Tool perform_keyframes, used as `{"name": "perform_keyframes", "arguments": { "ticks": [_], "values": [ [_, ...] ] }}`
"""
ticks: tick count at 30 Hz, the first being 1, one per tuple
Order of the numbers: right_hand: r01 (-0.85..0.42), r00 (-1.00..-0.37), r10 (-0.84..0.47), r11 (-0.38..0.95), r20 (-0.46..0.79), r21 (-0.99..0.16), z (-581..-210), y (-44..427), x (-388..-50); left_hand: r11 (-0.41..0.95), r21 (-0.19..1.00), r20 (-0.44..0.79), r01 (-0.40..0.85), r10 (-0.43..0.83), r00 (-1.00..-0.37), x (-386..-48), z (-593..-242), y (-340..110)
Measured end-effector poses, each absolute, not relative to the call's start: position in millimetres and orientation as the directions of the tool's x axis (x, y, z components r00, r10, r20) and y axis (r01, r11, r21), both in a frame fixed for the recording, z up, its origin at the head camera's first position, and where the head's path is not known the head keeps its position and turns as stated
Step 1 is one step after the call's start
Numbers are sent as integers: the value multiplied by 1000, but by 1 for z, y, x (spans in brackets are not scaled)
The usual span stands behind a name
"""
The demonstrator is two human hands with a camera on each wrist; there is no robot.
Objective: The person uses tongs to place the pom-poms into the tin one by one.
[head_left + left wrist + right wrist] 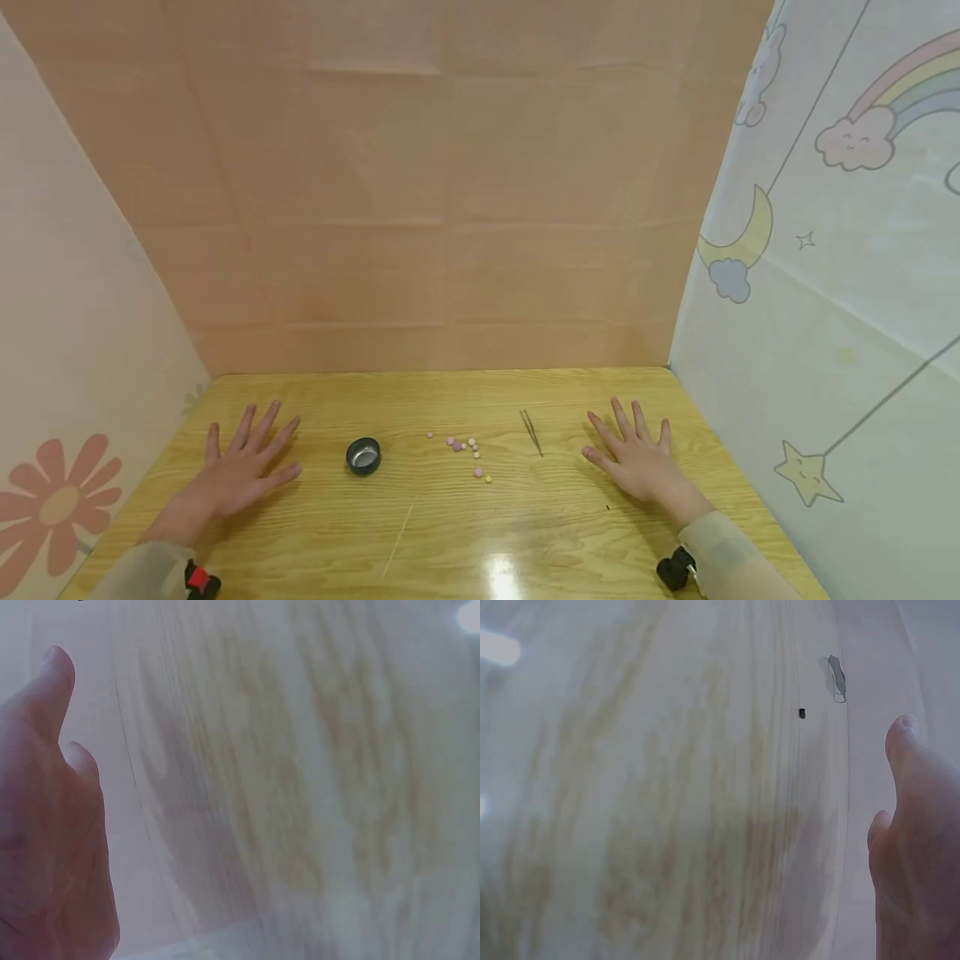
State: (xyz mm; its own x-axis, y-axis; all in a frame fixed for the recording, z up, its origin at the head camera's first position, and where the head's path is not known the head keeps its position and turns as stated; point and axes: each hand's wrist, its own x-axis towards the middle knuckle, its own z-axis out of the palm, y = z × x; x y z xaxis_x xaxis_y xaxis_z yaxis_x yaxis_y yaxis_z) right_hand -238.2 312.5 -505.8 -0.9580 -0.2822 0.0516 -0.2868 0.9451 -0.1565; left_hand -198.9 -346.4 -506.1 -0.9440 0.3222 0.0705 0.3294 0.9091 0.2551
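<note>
The left hand and right hand are palm down at opposite sides of the wooden counter, fingers straight and spread wide, thumbs turned inward. Whether the palms touch the wood, I cannot tell.

Between them lie a bowl, some beads and tweezers. The bowl, dark outside and shinier within, stands upright near the left thumb. Right of it, around the middle, small beads are scattered: pink, purple, whitish and yellow, several clustered, with a pink one and a yellow one nearer the person. The tweezers lie flat between the beads and the right hand, their parted ends pointing toward the brown back wall. A tiny dark speck lies on the wood just on the near side of the right hand. Stars, a moon and a rainbow decorate the right wall; a reddish flower marks the left.
</note>
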Motion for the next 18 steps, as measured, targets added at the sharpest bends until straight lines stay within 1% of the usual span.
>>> {"name": "perform_keyframes", "arguments": {
  "ticks": [4,7,14,18],
  "values": [
    [-293,-956,-287,943,57,-157,-506,311,-239,904,271,68,331,325,-943,-199,-509,-346],
    [-293,-956,-288,941,55,-167,-507,309,-240,889,307,79,339,331,-940,-200,-513,-344],
    [-285,-958,-281,925,53,-252,-508,298,-245,804,448,145,390,365,-919,-208,-519,-331],
    [-299,-954,-291,913,72,-277,-505,288,-249,754,520,169,400,369,-914,-211,-519,-319]
  ]
}}
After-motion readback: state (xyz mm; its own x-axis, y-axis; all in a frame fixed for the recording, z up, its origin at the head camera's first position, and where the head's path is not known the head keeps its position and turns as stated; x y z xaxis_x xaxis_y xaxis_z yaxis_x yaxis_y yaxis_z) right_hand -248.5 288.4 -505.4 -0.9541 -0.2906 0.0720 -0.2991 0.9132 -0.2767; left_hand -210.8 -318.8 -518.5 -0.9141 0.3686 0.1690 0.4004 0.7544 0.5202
